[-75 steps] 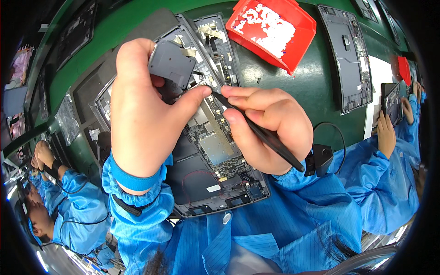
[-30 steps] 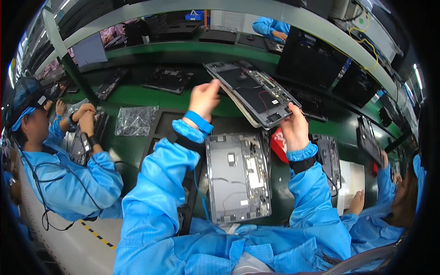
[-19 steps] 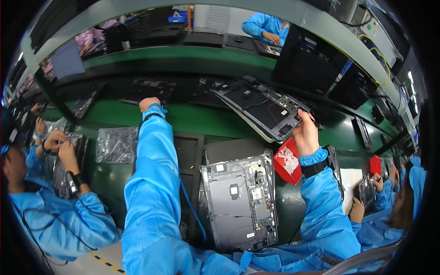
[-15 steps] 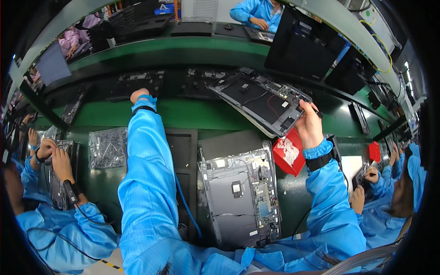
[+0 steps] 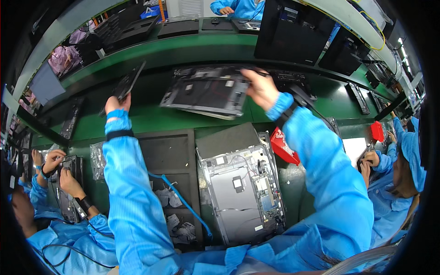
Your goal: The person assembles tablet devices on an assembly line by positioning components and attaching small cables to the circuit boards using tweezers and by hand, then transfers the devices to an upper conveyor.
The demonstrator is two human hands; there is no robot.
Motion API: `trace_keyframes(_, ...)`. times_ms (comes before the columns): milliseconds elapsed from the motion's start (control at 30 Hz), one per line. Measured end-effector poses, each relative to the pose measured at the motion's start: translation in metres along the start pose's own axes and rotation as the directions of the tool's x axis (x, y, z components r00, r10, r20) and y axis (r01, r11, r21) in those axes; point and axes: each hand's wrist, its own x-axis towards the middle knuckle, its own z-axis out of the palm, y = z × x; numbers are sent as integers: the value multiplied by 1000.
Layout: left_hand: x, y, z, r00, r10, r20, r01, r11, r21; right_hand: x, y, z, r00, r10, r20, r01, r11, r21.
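Laptop base (image 5: 201,95) left of right hand (image 5: 264,90), tilted panel (image 5: 130,81) beyond left hand (image 5: 117,106), fingers clamped on each; likely mid-transfer, next needs level placement.

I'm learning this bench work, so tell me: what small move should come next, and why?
Perhaps lower the laptop chassis in the right hand flat onto the green bench: both hands are occupied, the left hand gripping a steeply tilted dark panel, and green surface shows between the two pieces.
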Motion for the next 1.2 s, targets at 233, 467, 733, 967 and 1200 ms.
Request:
trace_keyframes(233,-187,35,-28,962,203,180,-257,896,361,82,123,122,985,173,3,-173,983,-65)
trace_keyframes(467,-293,14,-22,947,122,298,-279,773,570,146,124,112,958,-221,183,285,658,-697)
trace_keyframes(733,-362,-31,-46,902,-85,424,-255,687,680,169,109,-62,998,-44,48,51,59,-997)
trace_keyframes(967,-424,-64,-90,869,-348,351,-142,504,852,119,97,-39,997,-53,-54,-42,208,-977)
trace_keyframes(1200,-456,-91,-109,820,-219,528,-498,182,848,131,78,-38,884,464,-58,-467,868,-169)
